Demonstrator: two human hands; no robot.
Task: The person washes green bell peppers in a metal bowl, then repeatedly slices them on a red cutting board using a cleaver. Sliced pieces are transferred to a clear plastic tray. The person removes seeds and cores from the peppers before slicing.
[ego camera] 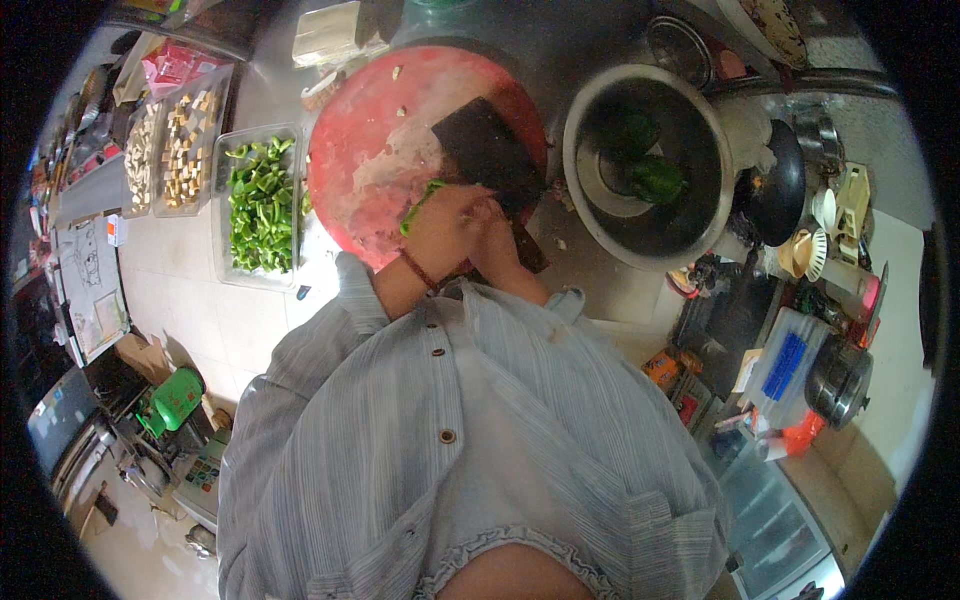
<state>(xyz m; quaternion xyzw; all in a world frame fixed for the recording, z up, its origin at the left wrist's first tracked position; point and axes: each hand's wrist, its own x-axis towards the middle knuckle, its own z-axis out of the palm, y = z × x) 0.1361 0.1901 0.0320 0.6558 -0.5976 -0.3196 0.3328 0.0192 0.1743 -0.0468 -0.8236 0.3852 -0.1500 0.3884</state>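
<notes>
On the round red chopping board [360,127], my left hand [457,217] and my right hand [499,236] are close together, overlapping near the board's lower edge. A broad dark cleaver blade [487,150] extends beyond them, and my right hand appears closed at its handle end, which is mostly hidden. A green pepper piece [421,208] shows beside my left hand; the fingers of that hand are hidden. Left of the board, a clear plastic tray [219,247] holds chopped green pepper [261,210]. To the right, a large metal basin [574,172] contains dark green peppers [658,180] and a smaller bowl.
Two clear trays at the left hold pale pieces [141,161] and brown-edged cubes [189,154]. A wrapped pale block [326,34] sits behind the board. A dark wok [784,184] and small bowls lie beyond the basin. A green gas cylinder [178,397] stands lower left.
</notes>
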